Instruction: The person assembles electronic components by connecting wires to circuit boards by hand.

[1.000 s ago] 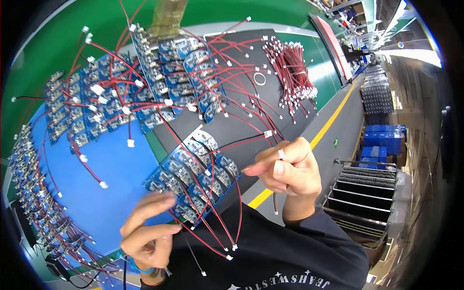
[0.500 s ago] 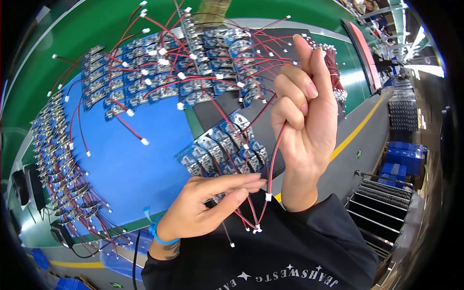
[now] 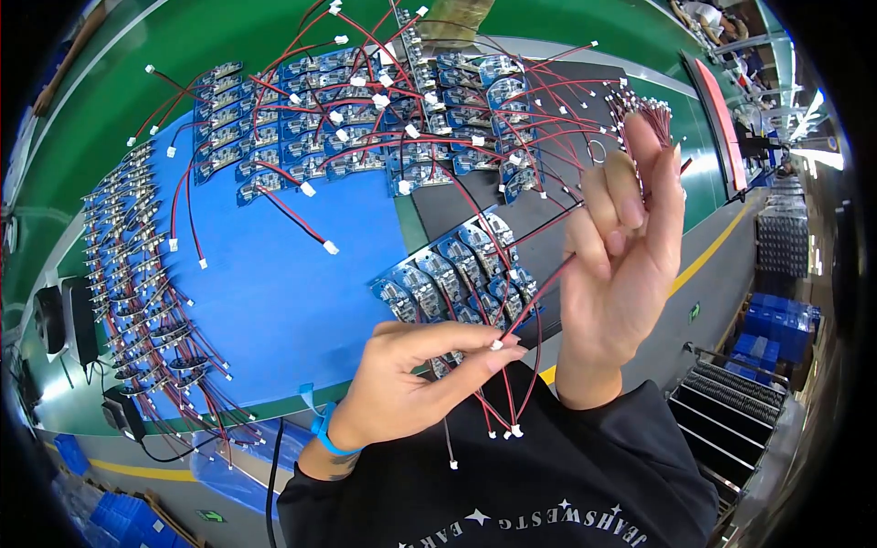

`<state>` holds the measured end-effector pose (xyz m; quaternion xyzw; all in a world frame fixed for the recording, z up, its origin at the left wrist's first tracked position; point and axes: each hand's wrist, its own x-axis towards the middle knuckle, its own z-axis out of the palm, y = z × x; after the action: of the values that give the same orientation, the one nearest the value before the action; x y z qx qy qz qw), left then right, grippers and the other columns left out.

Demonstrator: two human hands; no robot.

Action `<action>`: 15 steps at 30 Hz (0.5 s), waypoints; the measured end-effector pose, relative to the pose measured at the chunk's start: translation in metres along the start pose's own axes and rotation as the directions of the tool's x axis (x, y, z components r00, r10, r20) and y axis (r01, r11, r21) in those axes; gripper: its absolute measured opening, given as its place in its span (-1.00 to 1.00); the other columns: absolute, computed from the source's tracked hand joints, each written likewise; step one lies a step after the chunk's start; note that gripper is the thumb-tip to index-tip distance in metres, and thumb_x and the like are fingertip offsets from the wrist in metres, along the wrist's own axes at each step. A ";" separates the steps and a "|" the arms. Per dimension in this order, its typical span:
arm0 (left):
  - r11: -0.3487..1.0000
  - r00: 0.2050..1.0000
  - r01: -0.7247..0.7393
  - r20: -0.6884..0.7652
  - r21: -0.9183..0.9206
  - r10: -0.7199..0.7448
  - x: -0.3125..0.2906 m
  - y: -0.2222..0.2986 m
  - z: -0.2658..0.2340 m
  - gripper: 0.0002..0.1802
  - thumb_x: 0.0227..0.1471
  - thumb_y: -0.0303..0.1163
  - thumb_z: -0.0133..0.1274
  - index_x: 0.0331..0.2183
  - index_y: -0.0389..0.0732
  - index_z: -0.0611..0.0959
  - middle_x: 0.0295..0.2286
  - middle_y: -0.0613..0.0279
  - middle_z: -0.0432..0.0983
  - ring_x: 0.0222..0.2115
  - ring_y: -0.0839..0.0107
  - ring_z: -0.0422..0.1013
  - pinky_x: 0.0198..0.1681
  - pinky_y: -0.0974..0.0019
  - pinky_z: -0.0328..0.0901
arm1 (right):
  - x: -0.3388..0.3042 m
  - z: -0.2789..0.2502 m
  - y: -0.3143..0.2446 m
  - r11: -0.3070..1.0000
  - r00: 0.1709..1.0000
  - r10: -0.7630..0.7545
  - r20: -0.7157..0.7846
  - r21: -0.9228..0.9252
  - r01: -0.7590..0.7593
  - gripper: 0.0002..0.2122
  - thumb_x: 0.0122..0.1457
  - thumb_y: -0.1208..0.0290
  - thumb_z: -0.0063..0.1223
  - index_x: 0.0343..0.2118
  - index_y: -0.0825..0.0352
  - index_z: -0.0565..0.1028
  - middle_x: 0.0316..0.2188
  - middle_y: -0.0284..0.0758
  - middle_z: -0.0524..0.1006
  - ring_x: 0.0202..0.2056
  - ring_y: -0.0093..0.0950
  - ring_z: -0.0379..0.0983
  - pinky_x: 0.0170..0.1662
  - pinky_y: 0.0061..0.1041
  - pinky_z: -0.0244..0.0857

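Observation:
My left hand (image 3: 402,379), with a blue band at its wrist, pinches the white connector (image 3: 496,345) of a red-and-black wire lead between thumb and fingers. From there the wire lead (image 3: 541,290) runs up to my right hand (image 3: 621,260), whose curled fingers close over it; its other end is hidden. Just beyond my left hand lies a panel of blue circuit boards (image 3: 452,265), wired leads hanging off its near edge toward my black shirt.
More blue circuit boards (image 3: 320,137) with leads lie across the blue mat (image 3: 283,283). Stacked wired boards (image 3: 137,274) line the left side. A bundle of leads (image 3: 653,114) is behind my right hand. A black rack (image 3: 731,402) stands on the floor at right.
My left hand's fingers have closed on the white connector, which hung loose beside them before. My right hand has moved right and down a little, and the view has shifted.

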<state>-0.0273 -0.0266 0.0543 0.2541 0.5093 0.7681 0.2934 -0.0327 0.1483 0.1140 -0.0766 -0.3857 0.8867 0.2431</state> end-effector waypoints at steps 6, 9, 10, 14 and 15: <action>0.956 0.989 0.139 -0.018 -0.260 -0.149 -0.004 0.000 -0.001 -0.74 0.25 -0.51 -0.10 -0.17 -0.52 0.57 -0.30 -0.06 0.63 -0.24 0.23 0.59 -0.12 0.32 0.45 | -0.011 -0.024 -0.008 0.904 0.967 0.028 0.255 -0.419 0.084 -0.70 0.33 0.35 -0.10 -0.18 0.54 0.53 -0.50 -0.32 0.44 -0.48 -0.59 0.36 -0.42 -0.60 0.26; 0.933 0.994 0.105 0.019 -0.343 -0.105 -0.006 -0.002 -0.006 -0.73 0.26 -0.53 -0.14 -0.12 -0.52 0.53 -0.27 -0.15 0.61 -0.23 0.16 0.58 -0.10 0.26 0.45 | -0.019 -0.030 -0.009 0.879 0.960 0.095 0.265 -0.475 0.044 -0.75 0.29 0.42 -0.04 -0.24 0.57 0.53 -0.56 -0.25 0.49 -0.56 -0.59 0.37 -0.51 -0.63 0.23; 0.939 0.995 0.096 0.026 -0.331 -0.092 -0.006 -0.003 -0.006 -0.74 0.26 -0.54 -0.16 -0.12 -0.53 0.51 -0.27 -0.19 0.60 -0.23 0.12 0.58 -0.10 0.22 0.45 | -0.020 -0.032 -0.010 0.874 0.966 0.137 0.221 -0.487 -0.012 -0.76 0.29 0.44 -0.04 -0.25 0.57 0.53 -0.60 -0.25 0.49 -0.61 -0.59 0.36 -0.55 -0.65 0.21; 0.938 0.999 0.044 -0.013 -0.345 -0.052 -0.009 -0.005 -0.004 -0.74 0.28 -0.54 -0.20 -0.12 -0.53 0.48 -0.29 -0.25 0.59 -0.23 0.04 0.57 -0.10 0.13 0.45 | -0.025 -0.039 -0.013 0.876 0.965 0.170 0.198 -0.479 -0.056 -0.73 0.32 0.41 -0.08 -0.21 0.61 0.50 -0.61 -0.21 0.49 -0.67 -0.58 0.35 -0.63 -0.63 0.23; 0.939 0.999 0.040 -0.013 -0.342 -0.047 -0.010 -0.007 -0.005 -0.74 0.28 -0.54 -0.20 -0.12 -0.53 0.48 -0.29 -0.25 0.59 -0.23 0.04 0.57 -0.10 0.13 0.45 | -0.026 -0.036 -0.013 0.877 0.965 0.167 0.203 -0.478 -0.051 -0.73 0.32 0.41 -0.08 -0.21 0.61 0.50 -0.61 -0.21 0.49 -0.67 -0.58 0.35 -0.63 -0.63 0.23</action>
<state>-0.0226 -0.0347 0.0455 0.1798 0.3769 0.8408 0.3445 0.0066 0.1667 0.0973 -0.0478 -0.6096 0.7823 0.1185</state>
